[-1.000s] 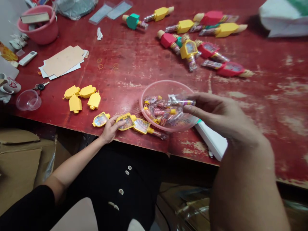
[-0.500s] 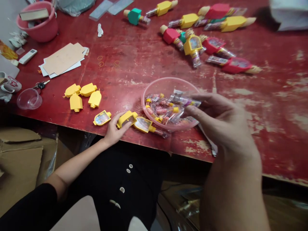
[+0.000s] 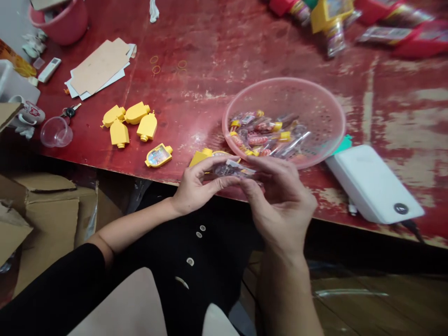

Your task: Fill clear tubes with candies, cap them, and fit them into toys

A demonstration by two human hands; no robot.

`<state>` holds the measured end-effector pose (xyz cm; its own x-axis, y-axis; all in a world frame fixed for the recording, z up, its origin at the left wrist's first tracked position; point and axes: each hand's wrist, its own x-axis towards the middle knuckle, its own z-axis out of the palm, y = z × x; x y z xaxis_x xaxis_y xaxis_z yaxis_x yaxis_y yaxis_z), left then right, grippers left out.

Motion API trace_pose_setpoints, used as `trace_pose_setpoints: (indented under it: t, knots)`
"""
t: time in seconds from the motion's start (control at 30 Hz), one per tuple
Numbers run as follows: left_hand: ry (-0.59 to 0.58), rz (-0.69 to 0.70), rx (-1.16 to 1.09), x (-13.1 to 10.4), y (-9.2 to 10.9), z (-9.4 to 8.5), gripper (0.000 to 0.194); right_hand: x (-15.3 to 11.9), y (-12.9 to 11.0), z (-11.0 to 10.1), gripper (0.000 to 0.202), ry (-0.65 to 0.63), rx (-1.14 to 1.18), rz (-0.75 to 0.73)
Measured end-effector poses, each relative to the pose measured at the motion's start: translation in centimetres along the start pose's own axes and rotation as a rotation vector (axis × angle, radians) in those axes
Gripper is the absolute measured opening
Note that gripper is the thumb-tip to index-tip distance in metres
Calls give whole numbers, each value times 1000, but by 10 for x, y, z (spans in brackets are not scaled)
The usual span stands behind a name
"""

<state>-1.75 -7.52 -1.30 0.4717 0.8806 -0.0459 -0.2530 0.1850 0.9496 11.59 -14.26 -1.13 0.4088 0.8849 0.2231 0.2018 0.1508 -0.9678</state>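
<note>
Just in front of the basket, a small clear-wrapped candy tube point(image 3: 234, 169) is pinched between both hands. My left hand point(image 3: 196, 189) closes thumb and fingers on its left end, and my right hand point(image 3: 282, 198) grips the other end. Fingers cover much of the tube. Behind my left hand a yellow plastic case point(image 3: 200, 157) lies on the table, partly hidden. A yellow case with a clear window point(image 3: 158, 155) rests to the left. The pink perforated basket point(image 3: 329, 112) holds several wrapped candy tubes point(image 3: 259, 140) with yellow caps.
Several yellow cases point(image 3: 119, 134) lie grouped at left, near a clear cup point(image 3: 56, 132) and keys point(image 3: 71, 111). A white power bank point(image 3: 374, 182) with a cable stands right of the basket. Assembled red and yellow toys point(image 3: 332, 18) lie at the back. Cardboard point(image 3: 101, 65) lies at back left.
My right hand has brought a wrapped tube from over the basket down to my left hand. My left hand has let go of the yellow case and now grips the tube. The view has shifted.
</note>
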Motion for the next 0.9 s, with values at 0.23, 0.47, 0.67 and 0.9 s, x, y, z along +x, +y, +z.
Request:
trace_pose_setpoints:
  t: [0.23, 0.47, 0.67, 0.9]
  knots:
    - [-133, -59, -30, -5, 0, -16, 53, 8, -6, 3, 7, 82, 86, 27]
    - [-36, -108, -128, -11, -12, -19, 46, 62, 37, -50, 33, 88, -695, 20]
    - [93, -315, -361, -12, -15, -27, 53, 28, 31, -52, 18, 224, -706, -183]
    - [163, -511, -486, -15, 3, -28, 24, -27, 49, 35, 9, -252, -305, -149]
